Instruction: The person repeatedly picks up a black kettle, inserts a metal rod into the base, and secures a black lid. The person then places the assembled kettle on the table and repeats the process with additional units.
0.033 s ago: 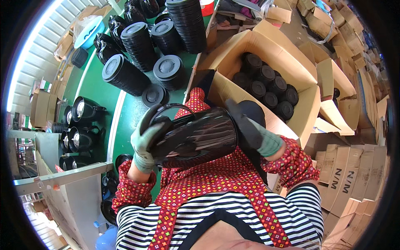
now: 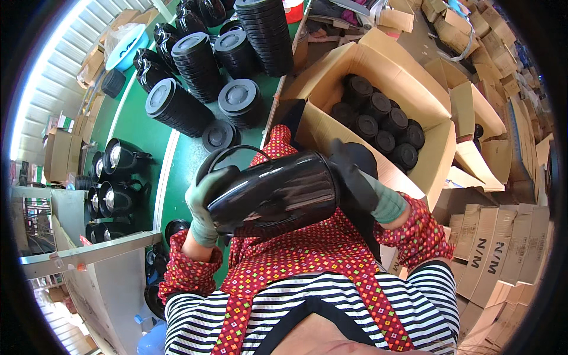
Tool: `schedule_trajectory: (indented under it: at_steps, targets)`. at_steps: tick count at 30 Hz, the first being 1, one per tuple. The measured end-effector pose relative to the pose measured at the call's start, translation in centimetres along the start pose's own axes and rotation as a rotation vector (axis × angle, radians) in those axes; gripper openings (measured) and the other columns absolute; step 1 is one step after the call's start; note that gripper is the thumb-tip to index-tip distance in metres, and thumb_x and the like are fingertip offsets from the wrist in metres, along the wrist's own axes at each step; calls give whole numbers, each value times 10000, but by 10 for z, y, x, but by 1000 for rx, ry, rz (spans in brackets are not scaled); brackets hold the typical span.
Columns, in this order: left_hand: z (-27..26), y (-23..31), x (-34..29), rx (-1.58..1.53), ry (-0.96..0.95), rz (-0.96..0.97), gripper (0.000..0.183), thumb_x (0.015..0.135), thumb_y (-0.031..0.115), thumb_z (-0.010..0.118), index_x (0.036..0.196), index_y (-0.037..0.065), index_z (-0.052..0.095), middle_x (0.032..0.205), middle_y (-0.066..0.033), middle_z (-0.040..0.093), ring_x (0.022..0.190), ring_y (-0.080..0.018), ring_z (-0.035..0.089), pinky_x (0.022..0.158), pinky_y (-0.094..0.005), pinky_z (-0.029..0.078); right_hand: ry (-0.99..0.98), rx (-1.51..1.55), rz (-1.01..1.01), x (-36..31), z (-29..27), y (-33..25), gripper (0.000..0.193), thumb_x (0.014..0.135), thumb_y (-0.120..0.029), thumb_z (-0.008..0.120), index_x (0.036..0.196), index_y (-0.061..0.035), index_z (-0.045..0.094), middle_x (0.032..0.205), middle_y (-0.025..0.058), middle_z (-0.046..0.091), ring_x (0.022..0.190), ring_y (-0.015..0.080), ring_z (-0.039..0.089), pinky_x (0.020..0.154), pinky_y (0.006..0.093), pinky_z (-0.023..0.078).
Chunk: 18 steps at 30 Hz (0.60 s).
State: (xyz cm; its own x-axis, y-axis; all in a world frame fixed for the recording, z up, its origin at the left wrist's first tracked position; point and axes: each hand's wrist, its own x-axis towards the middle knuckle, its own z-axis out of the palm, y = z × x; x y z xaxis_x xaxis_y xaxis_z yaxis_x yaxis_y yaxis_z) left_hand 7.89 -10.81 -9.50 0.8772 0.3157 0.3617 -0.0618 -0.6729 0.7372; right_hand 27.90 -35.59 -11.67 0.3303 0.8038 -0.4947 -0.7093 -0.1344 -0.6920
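A glossy black jug (image 2: 275, 192) lies nearly sideways in front of my apron, its right end slightly raised. A thin curved black handle arches above its left part. My left hand (image 2: 207, 198), in a pale green and black work glove, wraps round the left end. My right hand (image 2: 360, 188), gloved alike, is against the wide right end; its fingers are partly blurred. Just beyond the jug, a round black lid (image 2: 219, 136) lies on the green table (image 2: 186, 168). Stacks of similar lids (image 2: 177, 106) stand behind it.
At the right, an open carton (image 2: 435, 145) holds several black round-ended containers (image 2: 378, 106). Black jugs with silvery insides (image 2: 118, 155) stand at the table's left. A metal rail (image 2: 89, 254) runs at the near left. Flattened cartons (image 2: 491, 248) lean at the right.
My left hand's fingers have shifted and closed round the jug's left end, and the jug appears slightly turned. My right hand has moved a little along its end.
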Motion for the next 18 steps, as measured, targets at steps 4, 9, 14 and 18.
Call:
schedule_trajectory:
  at_steps: [4,9,14,18]
  targets:
    - [33,-59,-34,-834,-63,-420,624,827,191,871,1345,-35,607,1282,-162,707,1095,-252,724,1010,-383,581,-43,-960,-1181,-17,2,5,768,1045,-276,653,1655,-32,253,1689,153,321,1545,293,334,1269,393,261]
    - [-9,18,26,247,-40,331,419,809,116,853,1162,-59,711,1178,-252,722,934,-342,769,893,-412,611,-185,-179,-646,-2,-3,40,773,1008,-269,713,1628,-38,314,1626,158,421,1493,261,425,1222,394,366]
    - [0,15,16,-92,-32,-74,525,749,122,898,1199,-58,697,1178,-231,722,1030,-320,749,937,-404,600,-100,-91,-504,-19,3,21,807,1034,-468,625,1623,-11,313,1619,158,412,1482,236,425,1224,377,354]
    - [33,-62,-27,-801,-95,-432,547,877,277,813,1290,-42,649,1254,-172,711,1134,-252,703,1053,-378,542,-75,-469,-1113,-23,17,18,747,1050,-435,588,1594,18,349,1659,172,317,1523,229,348,1239,366,328]
